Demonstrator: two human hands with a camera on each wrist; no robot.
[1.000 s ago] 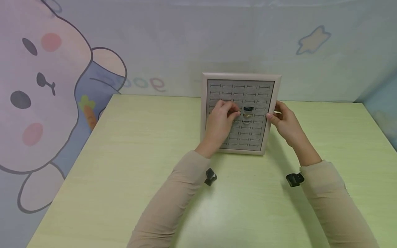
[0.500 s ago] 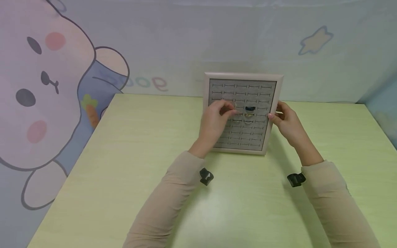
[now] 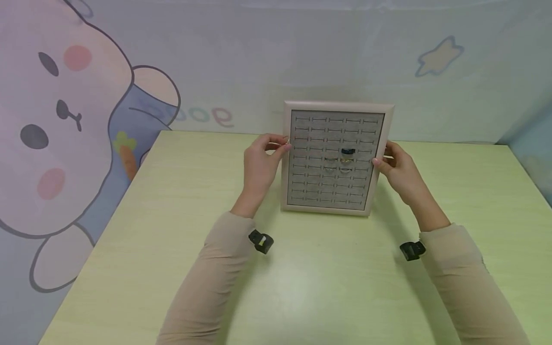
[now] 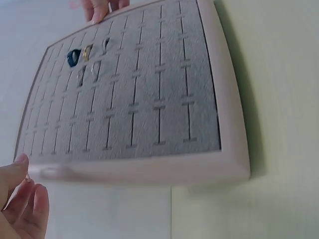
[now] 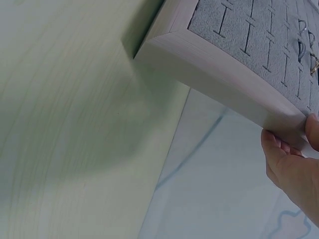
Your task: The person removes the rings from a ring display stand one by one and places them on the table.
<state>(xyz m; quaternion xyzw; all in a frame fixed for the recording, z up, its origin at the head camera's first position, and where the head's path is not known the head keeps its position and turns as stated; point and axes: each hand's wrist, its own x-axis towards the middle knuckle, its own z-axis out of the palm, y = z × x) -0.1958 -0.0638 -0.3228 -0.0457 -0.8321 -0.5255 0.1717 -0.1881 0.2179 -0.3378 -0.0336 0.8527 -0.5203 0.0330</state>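
A ring display board (image 3: pixel 332 191) stands upright on the table, with grey slotted padding inside a pale frame. My left hand (image 3: pixel 260 160) is at the frame's left edge and pinches a small thin ring (image 4: pixel 28 178) between thumb and fingers. My right hand (image 3: pixel 398 170) grips the frame's right edge, thumb in front and fingers behind. Several rings sit in the middle slots: a dark blue ring (image 3: pixel 348 151), a gold ring (image 3: pixel 346 161) below it, and silvery rings, among them one silver ring (image 4: pixel 95 71).
The light yellow-green table (image 3: pixel 172 239) spreads around the board. Behind it hangs a printed backdrop (image 3: pixel 241 57) with a cartoon animal and a star. Black wrist cameras, such as the left one (image 3: pixel 261 241), hang under both cuffs.
The left hand has moved left from the middle of the board to its left edge, carrying the ring away from the slots. The right hand keeps its grip on the frame.
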